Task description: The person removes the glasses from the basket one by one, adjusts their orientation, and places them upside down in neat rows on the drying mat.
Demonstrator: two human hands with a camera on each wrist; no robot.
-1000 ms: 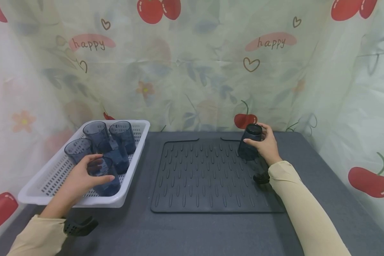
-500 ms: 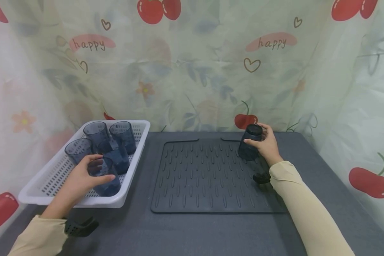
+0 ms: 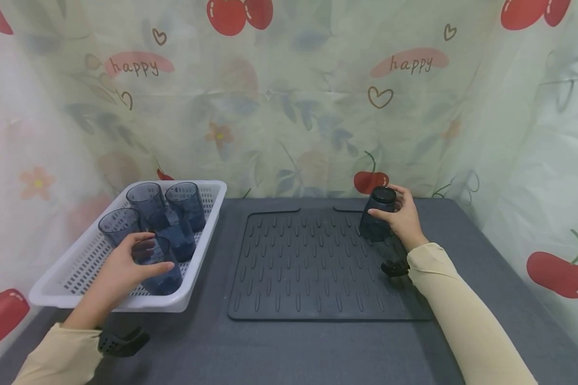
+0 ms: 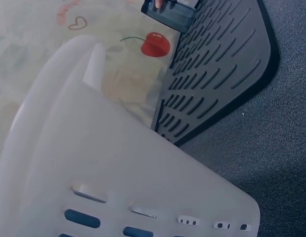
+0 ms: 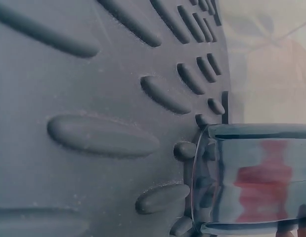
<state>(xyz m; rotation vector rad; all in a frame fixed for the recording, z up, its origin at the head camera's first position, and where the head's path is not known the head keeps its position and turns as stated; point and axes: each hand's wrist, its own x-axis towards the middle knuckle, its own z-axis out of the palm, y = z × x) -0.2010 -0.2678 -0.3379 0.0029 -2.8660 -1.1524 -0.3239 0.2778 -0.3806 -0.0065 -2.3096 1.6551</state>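
Observation:
My left hand (image 3: 125, 264) grips a blue-tinted glass (image 3: 162, 278) at the front of the white basket (image 3: 40, 289), fingers on the far side of its rim and thumb on the near side. That glass stands upright among several similar glasses (image 3: 185, 200). In the left wrist view the basket wall (image 4: 113, 153) hides the hand and glass. My right hand (image 3: 404, 216) holds another blue glass (image 3: 375, 216) upside down at the back right of the dark ribbed drying mat (image 3: 294, 267). Seen from the right wrist, that glass's rim (image 5: 196, 182) meets the mat surface.
The basket stands at the left of the grey cloth-covered table (image 3: 289, 353), and the mat lies to its right. A patterned curtain (image 3: 289, 123) hangs behind the table and along both sides. Black straps (image 3: 122, 342) sit at the wrists.

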